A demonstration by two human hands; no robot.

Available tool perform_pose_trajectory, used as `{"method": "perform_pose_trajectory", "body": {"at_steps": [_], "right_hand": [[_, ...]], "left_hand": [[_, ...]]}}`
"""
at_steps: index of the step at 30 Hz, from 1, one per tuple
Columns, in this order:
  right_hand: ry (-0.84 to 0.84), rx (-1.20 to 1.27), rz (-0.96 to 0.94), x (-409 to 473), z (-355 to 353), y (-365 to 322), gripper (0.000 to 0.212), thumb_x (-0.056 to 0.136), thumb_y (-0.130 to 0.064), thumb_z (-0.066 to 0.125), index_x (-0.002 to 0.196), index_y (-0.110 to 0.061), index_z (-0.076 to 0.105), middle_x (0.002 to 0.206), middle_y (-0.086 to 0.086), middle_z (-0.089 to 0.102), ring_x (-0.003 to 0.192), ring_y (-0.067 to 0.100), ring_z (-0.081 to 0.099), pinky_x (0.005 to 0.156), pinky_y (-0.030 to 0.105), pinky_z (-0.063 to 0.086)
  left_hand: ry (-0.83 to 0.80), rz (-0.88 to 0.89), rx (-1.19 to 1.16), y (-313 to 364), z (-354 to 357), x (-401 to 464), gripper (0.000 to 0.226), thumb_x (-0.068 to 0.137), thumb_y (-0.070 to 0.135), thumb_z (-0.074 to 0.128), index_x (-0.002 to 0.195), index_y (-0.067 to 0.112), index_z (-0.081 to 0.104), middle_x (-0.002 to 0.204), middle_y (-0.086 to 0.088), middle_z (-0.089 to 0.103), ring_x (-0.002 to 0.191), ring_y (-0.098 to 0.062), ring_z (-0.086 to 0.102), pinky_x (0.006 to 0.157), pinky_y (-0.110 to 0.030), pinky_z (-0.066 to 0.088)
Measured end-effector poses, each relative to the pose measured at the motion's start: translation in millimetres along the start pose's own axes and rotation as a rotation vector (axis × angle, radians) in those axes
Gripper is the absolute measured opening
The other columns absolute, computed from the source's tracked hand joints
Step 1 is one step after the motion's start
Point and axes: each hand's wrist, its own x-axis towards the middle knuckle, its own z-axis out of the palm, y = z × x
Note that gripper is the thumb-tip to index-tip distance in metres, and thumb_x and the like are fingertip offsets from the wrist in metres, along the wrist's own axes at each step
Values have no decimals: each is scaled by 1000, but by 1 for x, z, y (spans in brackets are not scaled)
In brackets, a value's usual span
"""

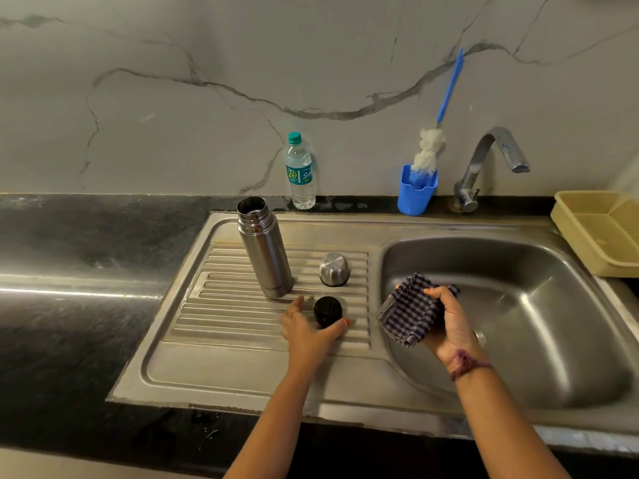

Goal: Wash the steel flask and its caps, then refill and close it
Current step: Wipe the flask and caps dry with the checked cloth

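Flask (264, 248) of bare steel stands upright and uncapped near the middle of the frame, on the ribbed drainboard (221, 316) left of the sink basin (539, 305). Just to its right on the same ribs sits the steel cap (334, 269), dome up, apart from the flask. Below that, toward the lower middle, lies the black inner cap (327, 311). The left hand (306, 328) reaches around this black cap with its grip spread: the forefinger points up beside the flask's base, the thumb lies under the cap's right side, and whether either touches the cap cannot be told. The right hand (449, 323), right of centre over the basin's left edge, has its grip pinching a bunched checked cloth (411, 309), fingers curled over its top. A reddish thread band (465, 364) circles that wrist.

Farther back, against the marble wall, a plastic water bottle (300, 172) with a green lid stands on the dark table (69, 243) behind the flask. To the right of it a blue cup (416, 193) holds a bottle brush (439, 133) with a blue handle leaning on the wall. The tap (491, 160) curves over the basin in the upper right, and a beige basket (601, 229) sits at the right edge of the frame
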Motion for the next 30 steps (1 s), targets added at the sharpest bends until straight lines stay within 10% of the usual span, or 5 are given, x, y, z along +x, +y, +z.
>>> {"method": "perform_pose_trajectory", "body": {"at_steps": [12,30], "right_hand": [[6,8,-21,-13,-9,2,34,85,-25,57,115,-9,58,99,12,68,94,31,63,75,45,53],[52,-3,-130,-38,-31,-24,33,89,-26,51,114,-7,61,97,12,70,93,31,64,78,44,53]], "left_hand": [[-4,146,289,3,9,6,74,75,26,82,140,21,46,134,-5,54,125,-28,48,104,-51,41],[-227,252,-96,54,51,-20,55,71,22,85,112,39,52,117,4,60,107,-7,59,94,-21,46]]}}
